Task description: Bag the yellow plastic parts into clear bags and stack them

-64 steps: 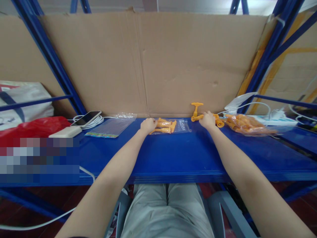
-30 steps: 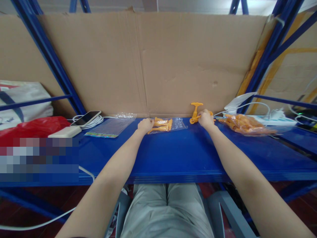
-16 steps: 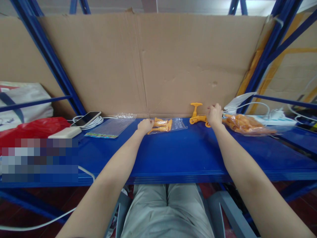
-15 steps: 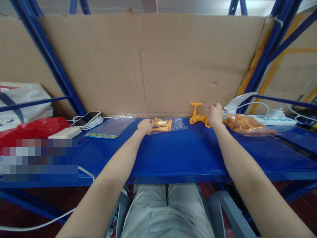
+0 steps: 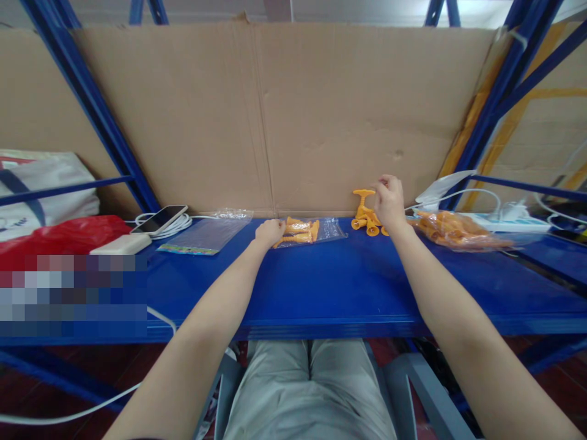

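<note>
My left hand [image 5: 269, 233] is closed at the left end of a small clear plastic bag [image 5: 332, 229] that lies on the blue shelf. Inside that bag are several yellow-orange plastic pieces [image 5: 299, 231]. My right hand [image 5: 389, 200] is raised, its fingers curled together, just beside a yellow plastic piece with a T-shaped top [image 5: 364, 205] that stands upright. Round, hollow-ended yellow parts [image 5: 372, 231] lie at its base, partly behind my right wrist. Whether my right fingers pinch anything cannot be made out.
To the right lies a larger clear bag of yellow parts [image 5: 452, 231], before a white power strip [image 5: 527, 223]. On the left are a flat clear bag [image 5: 206, 235], a phone [image 5: 160, 220], a white power bank [image 5: 121, 245] and a red bag [image 5: 68, 235]. Cardboard [image 5: 321, 122] stands behind.
My right hand has moved up and slightly left from near the larger bag. More round yellow parts show below the T-shaped piece. My left hand has stayed in place.
</note>
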A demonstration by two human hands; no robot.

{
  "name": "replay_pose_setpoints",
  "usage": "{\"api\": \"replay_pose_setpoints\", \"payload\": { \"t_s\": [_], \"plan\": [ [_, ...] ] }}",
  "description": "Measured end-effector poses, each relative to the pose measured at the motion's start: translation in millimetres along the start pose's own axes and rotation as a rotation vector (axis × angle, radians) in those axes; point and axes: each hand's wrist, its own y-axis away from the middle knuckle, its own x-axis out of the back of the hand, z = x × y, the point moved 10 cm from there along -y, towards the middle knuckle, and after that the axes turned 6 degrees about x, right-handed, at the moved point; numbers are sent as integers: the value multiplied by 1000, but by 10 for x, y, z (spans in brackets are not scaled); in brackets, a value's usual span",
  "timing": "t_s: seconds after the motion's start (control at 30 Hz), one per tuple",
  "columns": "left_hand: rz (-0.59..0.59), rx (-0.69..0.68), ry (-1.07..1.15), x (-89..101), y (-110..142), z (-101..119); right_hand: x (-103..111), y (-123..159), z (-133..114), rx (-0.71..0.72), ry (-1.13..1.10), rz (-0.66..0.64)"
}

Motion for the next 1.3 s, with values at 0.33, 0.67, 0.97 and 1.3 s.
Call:
{"api": "replay_pose_setpoints", "payload": {
  "t_s": [0.33, 0.67, 0.97, 1.3],
  "plan": [
    [-2, -12, -9, -6, 6, 11, -497, 87, -599, 320, -251, -189],
    [6, -11, -27, -5, 7, 21, -739, 151, -270, 232, -186, -223],
    [-14, -7, -19, -14, -3, 9, -957, 322, -77, 65, 51, -480],
    [-8, -7, -17, -4, 14, 12, -781, 358, -60, -223, 179, -642]
  ]
}}
